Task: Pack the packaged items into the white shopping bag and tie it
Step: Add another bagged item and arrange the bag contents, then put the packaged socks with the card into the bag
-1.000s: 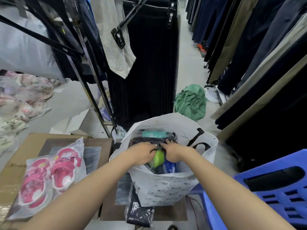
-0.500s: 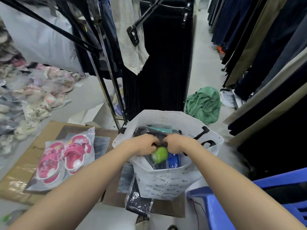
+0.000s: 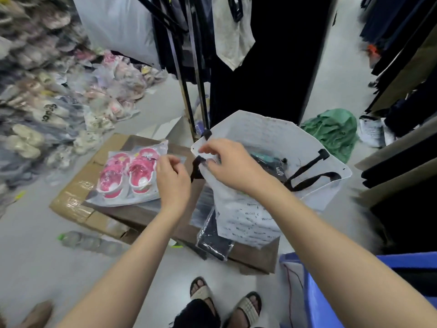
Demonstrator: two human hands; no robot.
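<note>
The white shopping bag with black handles stands open on flattened cardboard, with dark packaged items inside it. My right hand pinches the bag's near left rim by the black handle strap. My left hand hovers just left of the bag, fingers curled loosely, holding nothing that I can see. A clear packet of pink sandals lies on the cardboard to the left. A dark packaged garment lies in front of the bag, partly under it.
Flattened cardboard covers the floor. Heaps of packaged shoes fill the left. A metal clothes rack stands behind the bag, with hanging garments right. A blue plastic crate sits at bottom right, a green cloth behind.
Both hands have come out of the bag's middle and moved left to its near rim. The view has swung left and down, so my feet now show.
</note>
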